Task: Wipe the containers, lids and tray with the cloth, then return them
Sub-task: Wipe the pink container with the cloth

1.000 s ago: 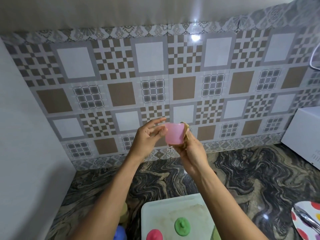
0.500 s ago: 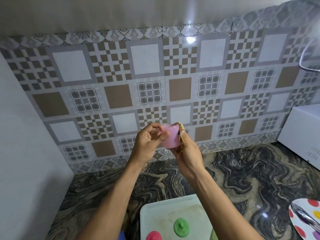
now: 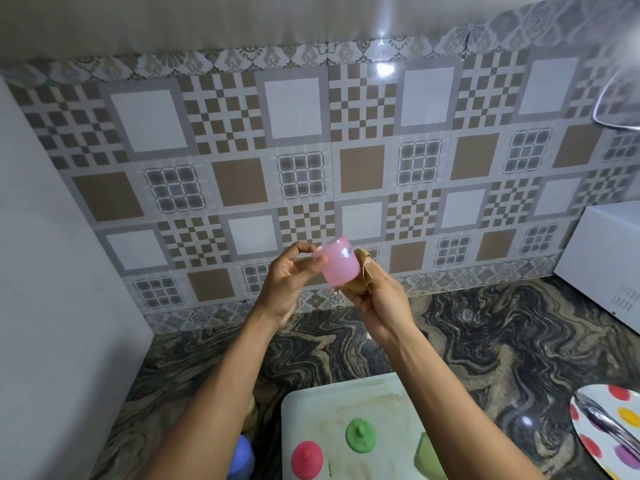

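Note:
I hold a small pink container (image 3: pixel 340 263) up in front of the tiled wall. My left hand (image 3: pixel 285 284) pinches its rim between thumb and fingers. My right hand (image 3: pixel 379 301) grips a tan cloth (image 3: pixel 362 276) that presses against the container's right side and base. Low in view lies a pale green tray (image 3: pixel 304 407) carrying a pink lid (image 3: pixel 307 458) and a green lid (image 3: pixel 361 434). A light green piece (image 3: pixel 426 455) on the tray is partly hidden by my right forearm.
A blue container (image 3: pixel 242 455) stands left of the tray, behind my left forearm. A polka-dot plate (image 3: pixel 620 419) with a metal utensil (image 3: pixel 604 420) sits at the right edge. A white appliance (image 3: pixel 609 265) stands at the right on the dark marbled counter (image 3: pixel 485 348). A white wall is on the left.
The pink container has turned between my fingers, and more of the cloth shows at its right side. Both hands stay raised at the same spot.

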